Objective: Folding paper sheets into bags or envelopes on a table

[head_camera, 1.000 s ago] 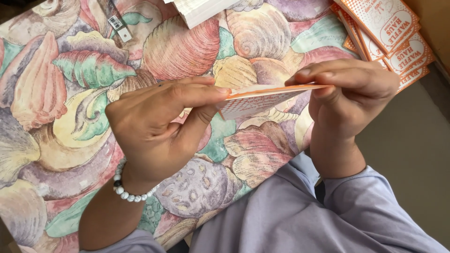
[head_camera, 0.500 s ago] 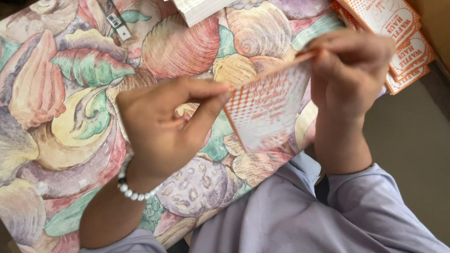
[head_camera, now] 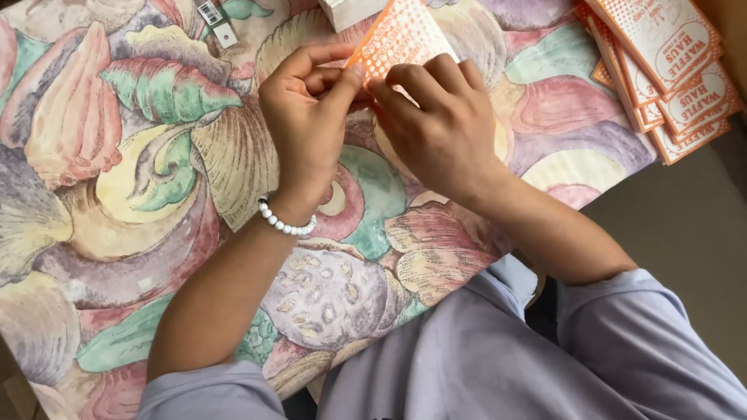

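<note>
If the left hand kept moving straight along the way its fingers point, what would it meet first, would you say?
The left hand points up and right; its fingertips already touch the orange dotted card. Past that, probably the white box at the top edge, though depth is unclear.

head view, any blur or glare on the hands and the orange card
Head view: even, soft light, no glare; left hand, right hand and dotted orange card look sharp, only faint shadows on the shell-patterned cloth; the stack of cards is cropped at the corner.

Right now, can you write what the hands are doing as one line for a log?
left hand: pinching orange dotted card | right hand: pinching same card | below: shell-patterned cloth | top right: stack of orange-and-white cards
</note>
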